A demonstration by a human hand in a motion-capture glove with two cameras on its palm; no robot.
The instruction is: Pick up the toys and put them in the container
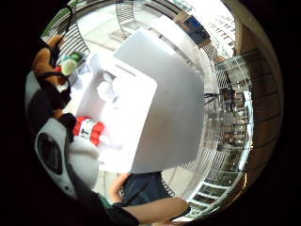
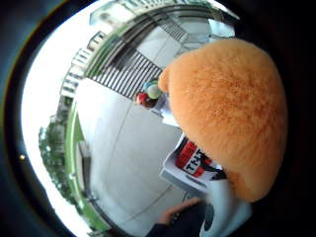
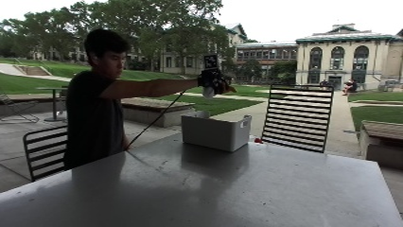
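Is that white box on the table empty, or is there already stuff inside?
Not empty. The white box already holds a red toy, seen from the palm view above.

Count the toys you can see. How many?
4, maybe more hidden. An orange plush toy in the gloved right hand above the white container; a red block toy inside; a green ball and red toy on the table beside it.

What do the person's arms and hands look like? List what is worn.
The right hand wears a black glove with black straps and white plastic parts. The right arm is bare below a short dark T-shirt sleeve. The other hand is bare, with no glove.
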